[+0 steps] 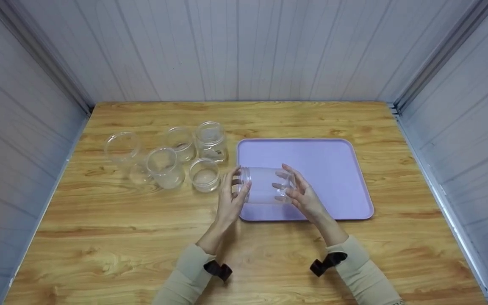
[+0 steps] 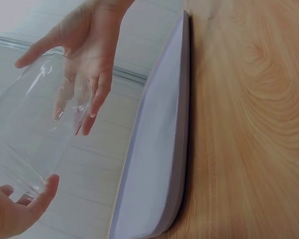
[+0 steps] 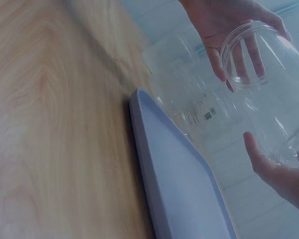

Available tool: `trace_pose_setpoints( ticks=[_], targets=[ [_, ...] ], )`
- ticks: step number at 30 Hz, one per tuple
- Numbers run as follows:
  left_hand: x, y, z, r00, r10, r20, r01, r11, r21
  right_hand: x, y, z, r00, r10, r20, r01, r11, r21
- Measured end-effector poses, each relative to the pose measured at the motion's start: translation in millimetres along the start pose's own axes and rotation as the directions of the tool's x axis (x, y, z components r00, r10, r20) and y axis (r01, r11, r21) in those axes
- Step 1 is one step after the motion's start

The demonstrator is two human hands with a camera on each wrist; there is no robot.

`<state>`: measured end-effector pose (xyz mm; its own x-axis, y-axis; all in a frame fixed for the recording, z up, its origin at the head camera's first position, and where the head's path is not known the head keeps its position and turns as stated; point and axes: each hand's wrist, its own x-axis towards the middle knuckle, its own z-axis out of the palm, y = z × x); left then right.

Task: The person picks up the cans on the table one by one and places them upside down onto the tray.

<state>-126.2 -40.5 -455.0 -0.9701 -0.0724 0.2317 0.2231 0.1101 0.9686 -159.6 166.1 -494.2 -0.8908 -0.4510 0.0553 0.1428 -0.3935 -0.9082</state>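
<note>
A clear plastic jar (image 1: 265, 185) is held on its side above the purple tray (image 1: 303, 156). My left hand (image 1: 229, 199) grips it round the threaded mouth end, thumb on the near side. At the base end, my right hand (image 1: 308, 201) holds it, its fingers showing through the clear wall. The right wrist view shows the jar's open, lidless mouth (image 3: 229, 55) beside the left palm. In the left wrist view, the rounded base (image 2: 55, 67) lies against the right hand's fingers.
Left of the tray, several clear jars stand on the wooden table (image 1: 142, 237), among them a short jar (image 1: 205, 186), a wider jar (image 1: 170, 176) and a tall jar (image 1: 212, 146) at the back. A label (image 3: 199, 113) shows on one jar. Pale panel walls enclose the table.
</note>
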Motion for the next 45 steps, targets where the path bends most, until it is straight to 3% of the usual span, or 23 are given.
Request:
trace_pose_setpoints(
  ticks=[9,17,24,31,38,45],
  targets=[
    [6.9,-4.1,-1.3,0.998,-0.036,0.056,0.041,0.996,-0.076,2.1,-5.7,0.7,0.999,-0.012,-0.034,0.010,0.998,-0.058],
    [16.4,-2.6,-1.9,0.992,-0.003,0.123,0.016,0.994,-0.108,4.9,-20.5,0.7,0.995,-0.054,-0.081,0.037,0.979,-0.199],
    [26.9,-34.6,-1.9,0.994,0.017,0.108,-0.015,1.000,-0.024,8.6,-32.7,-2.3,0.991,-0.070,-0.116,0.032,0.952,-0.303],
    [33.2,-45.6,-7.8,0.999,0.041,0.002,-0.041,0.986,0.161,15.7,-44.6,-8.7,0.978,-0.079,-0.194,-0.030,0.865,-0.500],
    [41.0,-49.6,-20.9,0.995,0.059,-0.078,-0.023,0.915,0.403,24.4,-61.8,-19.5,0.959,-0.029,-0.282,-0.155,0.779,-0.608],
    [47.3,-51.2,-32.4,0.995,0.052,-0.087,0.000,0.858,0.513,30.8,-72.3,-34.9,0.955,-0.013,-0.296,-0.208,0.682,-0.701]
  ],
)
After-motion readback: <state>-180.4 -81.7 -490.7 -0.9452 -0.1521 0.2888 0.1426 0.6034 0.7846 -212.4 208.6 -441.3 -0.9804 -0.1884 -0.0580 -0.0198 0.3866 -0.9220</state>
